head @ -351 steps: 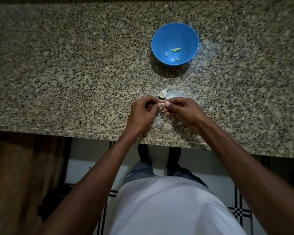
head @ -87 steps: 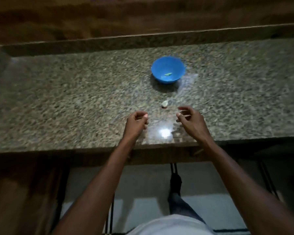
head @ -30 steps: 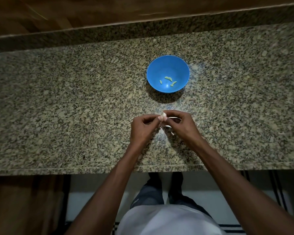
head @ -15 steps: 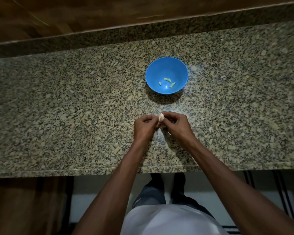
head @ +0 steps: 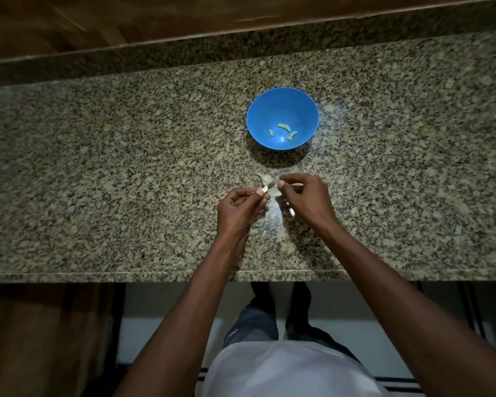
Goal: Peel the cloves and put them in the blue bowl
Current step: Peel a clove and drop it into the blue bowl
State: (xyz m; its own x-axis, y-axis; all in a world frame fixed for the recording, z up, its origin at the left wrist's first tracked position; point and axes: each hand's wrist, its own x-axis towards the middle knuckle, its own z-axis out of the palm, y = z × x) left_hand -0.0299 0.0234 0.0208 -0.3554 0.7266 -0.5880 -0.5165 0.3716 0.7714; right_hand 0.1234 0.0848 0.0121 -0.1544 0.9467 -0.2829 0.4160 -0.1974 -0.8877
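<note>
left fingers [head: 259,192] pinch clove [head: 265,189] near counter edge [head: 155,273].

Bowl [head: 282,110] on countertop [head: 126,181], peeled cloves [head: 284,130] inside. Peel scrap [head: 264,178] just before bowl. Left hand [head: 241,209], right hand [head: 305,196] before scrap, slightly apart.

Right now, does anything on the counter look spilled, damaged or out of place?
Nothing stands out. The blue bowl sits upright holding peeled cloves; a scrap of garlic skin lies on the counter just beyond both hands.
</note>
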